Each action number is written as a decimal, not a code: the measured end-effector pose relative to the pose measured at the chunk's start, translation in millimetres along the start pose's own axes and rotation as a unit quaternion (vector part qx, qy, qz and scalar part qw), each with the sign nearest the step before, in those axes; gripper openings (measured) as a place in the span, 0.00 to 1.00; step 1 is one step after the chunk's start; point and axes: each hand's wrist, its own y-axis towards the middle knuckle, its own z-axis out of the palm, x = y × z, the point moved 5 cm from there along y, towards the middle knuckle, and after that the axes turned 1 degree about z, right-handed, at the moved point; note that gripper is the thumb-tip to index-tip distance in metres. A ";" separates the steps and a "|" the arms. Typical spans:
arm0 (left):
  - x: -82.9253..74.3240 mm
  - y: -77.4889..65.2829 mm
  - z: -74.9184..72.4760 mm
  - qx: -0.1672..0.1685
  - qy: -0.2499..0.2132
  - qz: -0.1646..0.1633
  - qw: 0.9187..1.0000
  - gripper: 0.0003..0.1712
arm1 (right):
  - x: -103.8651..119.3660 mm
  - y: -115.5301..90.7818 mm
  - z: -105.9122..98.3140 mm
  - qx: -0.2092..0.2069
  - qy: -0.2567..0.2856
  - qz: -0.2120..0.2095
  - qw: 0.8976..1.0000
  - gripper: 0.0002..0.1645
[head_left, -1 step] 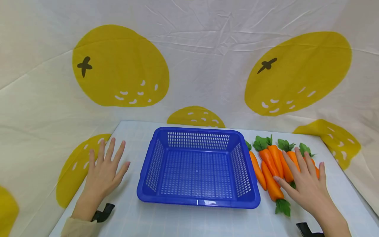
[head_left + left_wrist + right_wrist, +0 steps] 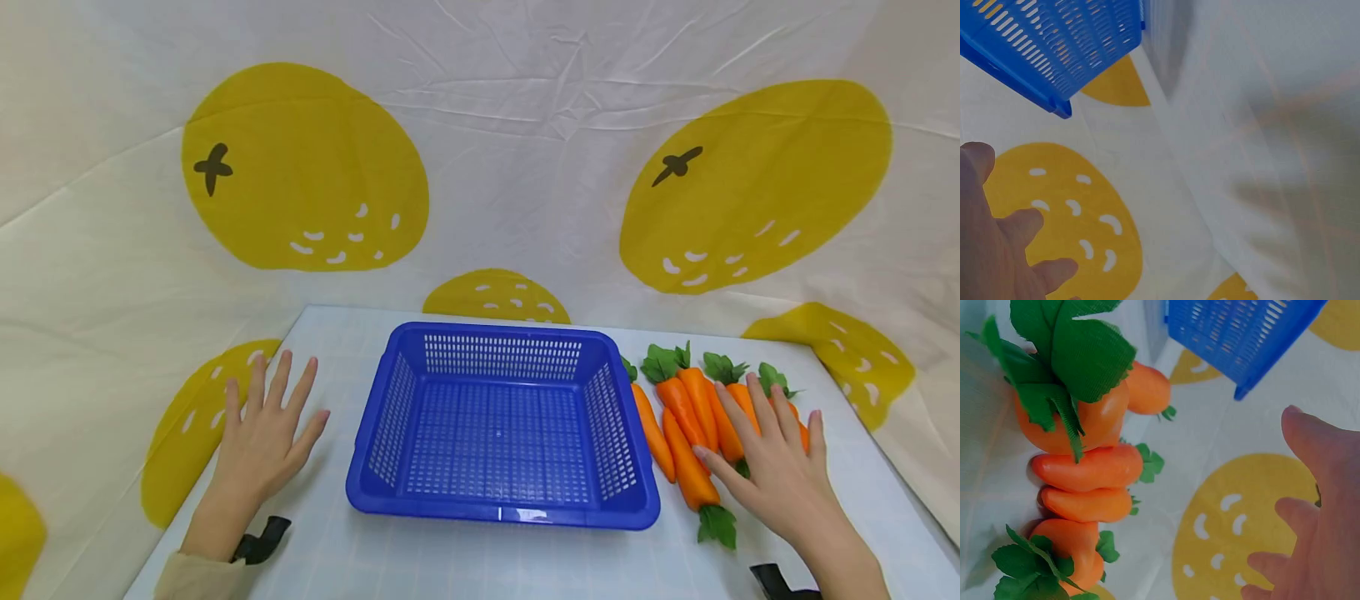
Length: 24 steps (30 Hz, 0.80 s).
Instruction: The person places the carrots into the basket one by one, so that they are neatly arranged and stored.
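Note:
A blue plastic basket (image 2: 502, 515) with slotted walls stands in the middle of the table, nothing inside it. Several orange carrots (image 2: 682, 408) with fabric-like green leaves lie in a loose group against its right side. My right hand (image 2: 780, 475) is spread over the right part of the carrots and hides some of them. In the right wrist view that hand (image 2: 1329, 506) is apart from the carrots (image 2: 1088, 469), fingers extended, holding nothing. To the left of the basket, my left hand (image 2: 258, 442) hovers over the table with spread fingers and holds nothing.
The table (image 2: 420, 567) has a pale, faintly checked cover. Behind it and at both sides hangs a white cloth (image 2: 510, 192) printed with large yellow fruit shapes. A black strap piece (image 2: 261, 540) shows beneath the left wrist, another (image 2: 780, 582) near the right.

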 end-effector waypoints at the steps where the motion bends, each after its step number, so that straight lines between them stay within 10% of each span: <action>1: 0.1 -0.6 -0.5 -0.001 0.000 0.000 1.000 0.44 | 0.2 -0.2 -0.4 0.000 0.001 0.000 1.000 0.58; 24: 4.8 -4.4 -15.3 -0.045 -0.032 0.027 0.998 0.39 | -0.9 -0.6 -16.4 -0.009 0.051 0.011 0.999 0.56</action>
